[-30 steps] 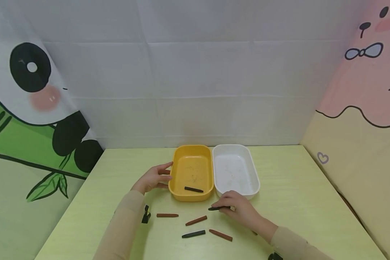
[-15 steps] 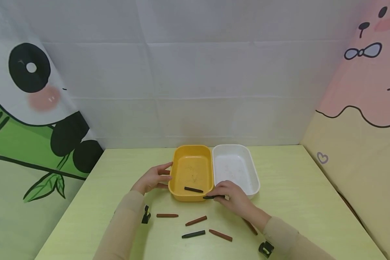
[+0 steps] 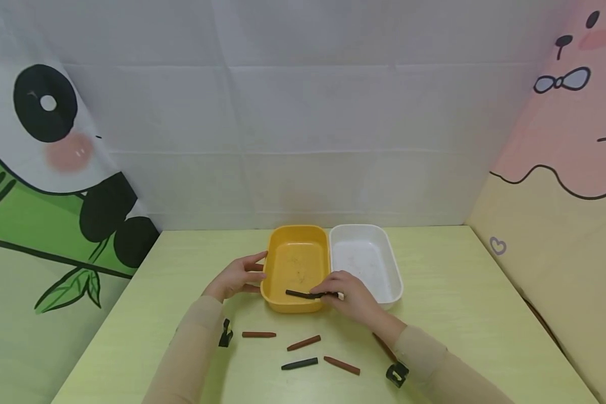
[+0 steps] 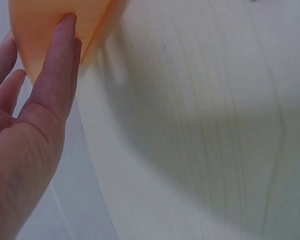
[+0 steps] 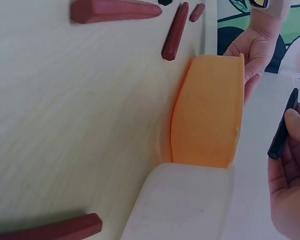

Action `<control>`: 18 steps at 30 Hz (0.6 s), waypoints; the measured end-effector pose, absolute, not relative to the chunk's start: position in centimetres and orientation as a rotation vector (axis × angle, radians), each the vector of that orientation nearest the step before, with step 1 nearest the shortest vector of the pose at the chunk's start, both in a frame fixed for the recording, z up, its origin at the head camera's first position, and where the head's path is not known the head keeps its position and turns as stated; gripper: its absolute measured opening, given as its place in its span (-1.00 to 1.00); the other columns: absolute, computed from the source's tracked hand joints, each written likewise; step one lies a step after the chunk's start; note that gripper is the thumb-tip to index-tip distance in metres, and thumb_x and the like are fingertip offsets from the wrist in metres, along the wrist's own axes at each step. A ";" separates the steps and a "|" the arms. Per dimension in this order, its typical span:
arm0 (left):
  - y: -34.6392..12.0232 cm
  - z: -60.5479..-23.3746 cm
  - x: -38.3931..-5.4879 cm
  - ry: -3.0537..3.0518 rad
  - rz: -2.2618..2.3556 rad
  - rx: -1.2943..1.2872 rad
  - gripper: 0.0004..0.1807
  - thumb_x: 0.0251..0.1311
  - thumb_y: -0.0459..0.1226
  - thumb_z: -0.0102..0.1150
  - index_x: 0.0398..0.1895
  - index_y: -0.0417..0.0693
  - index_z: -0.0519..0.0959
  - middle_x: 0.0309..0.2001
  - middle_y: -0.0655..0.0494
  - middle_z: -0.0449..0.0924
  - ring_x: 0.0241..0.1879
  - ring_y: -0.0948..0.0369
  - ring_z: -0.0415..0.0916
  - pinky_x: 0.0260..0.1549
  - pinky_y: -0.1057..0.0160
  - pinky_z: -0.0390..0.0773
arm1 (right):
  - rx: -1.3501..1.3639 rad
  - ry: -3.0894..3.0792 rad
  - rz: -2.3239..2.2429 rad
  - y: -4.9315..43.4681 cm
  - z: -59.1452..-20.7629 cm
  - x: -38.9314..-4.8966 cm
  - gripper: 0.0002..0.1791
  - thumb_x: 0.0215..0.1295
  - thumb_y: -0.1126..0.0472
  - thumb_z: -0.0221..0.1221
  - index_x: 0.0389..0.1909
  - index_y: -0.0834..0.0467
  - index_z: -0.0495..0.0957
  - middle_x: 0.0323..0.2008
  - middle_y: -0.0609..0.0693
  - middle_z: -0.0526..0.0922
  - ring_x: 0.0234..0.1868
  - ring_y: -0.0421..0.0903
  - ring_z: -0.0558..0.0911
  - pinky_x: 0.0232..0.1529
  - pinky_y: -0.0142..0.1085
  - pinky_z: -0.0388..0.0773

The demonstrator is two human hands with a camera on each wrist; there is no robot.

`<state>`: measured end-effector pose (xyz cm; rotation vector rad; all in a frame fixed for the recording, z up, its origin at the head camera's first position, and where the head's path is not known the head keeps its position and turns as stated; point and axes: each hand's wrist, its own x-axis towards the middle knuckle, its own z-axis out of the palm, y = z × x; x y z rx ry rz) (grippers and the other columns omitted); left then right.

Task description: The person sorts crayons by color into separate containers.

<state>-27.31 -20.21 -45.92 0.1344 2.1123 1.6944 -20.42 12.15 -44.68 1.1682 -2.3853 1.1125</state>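
My right hand [image 3: 350,296] pinches a black crayon [image 5: 284,125] between thumb and fingers, over the near right corner of the yellow tray [image 3: 303,308]. Another black crayon [image 3: 295,293] lies inside that tray, and the two overlap in the head view. At the tray's left side is my left hand [image 3: 234,278], its fairly straight fingers [image 4: 60,60] resting against the outer wall. Brown crayons lie in front of the trays: one at left [image 3: 259,335], one in the middle [image 3: 304,343], one nearer me [image 3: 341,365]. A loose black crayon [image 3: 299,363] lies beside them.
A white tray [image 3: 396,280] stands against the yellow tray's right side. One more brown crayon [image 3: 384,346] is partly hidden under my right wrist. A pale fabric wall [image 3: 303,179] rises behind the table [image 3: 459,314], with printed cartoon panels on both sides.
My right hand has moved left and away from me, carrying the black crayon from in front of the trays to over the yellow tray. The left hand has stayed put.
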 end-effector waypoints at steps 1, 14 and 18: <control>-20.2 -45.9 -27.3 2.111 1.694 0.135 -0.24 0.37 -0.46 0.09 0.57 -0.08 0.04 0.32 -0.43 0.27 0.13 -0.22 0.49 -0.08 -0.01 0.64 | 1.164 -2.389 1.113 12.0 -44.6 -20.6 -0.69 0.10 0.43 0.39 -0.14 0.08 0.76 -0.24 -0.12 0.68 -0.18 -0.14 0.58 -0.14 -0.27 0.55; -20.3 -45.8 -27.2 2.117 1.680 0.131 -0.24 0.38 -0.46 0.08 0.57 -0.07 0.04 0.33 -0.42 0.27 0.12 -0.20 0.51 -0.07 -0.01 0.63 | 1.089 -2.442 1.151 10.7 -43.3 -22.6 -0.71 0.17 0.41 0.36 -0.12 0.05 0.76 -0.22 -0.11 0.68 -0.20 -0.12 0.58 -0.17 -0.24 0.52; -20.3 -45.9 -27.3 2.120 1.677 0.126 -0.24 0.37 -0.46 0.08 0.57 -0.07 0.05 0.33 -0.42 0.27 0.12 -0.19 0.51 -0.07 0.00 0.64 | 1.073 -2.448 1.143 10.3 -43.2 -23.3 -0.72 0.18 0.39 0.36 -0.13 0.04 0.76 -0.23 -0.13 0.68 -0.21 -0.14 0.57 -0.20 -0.27 0.51</control>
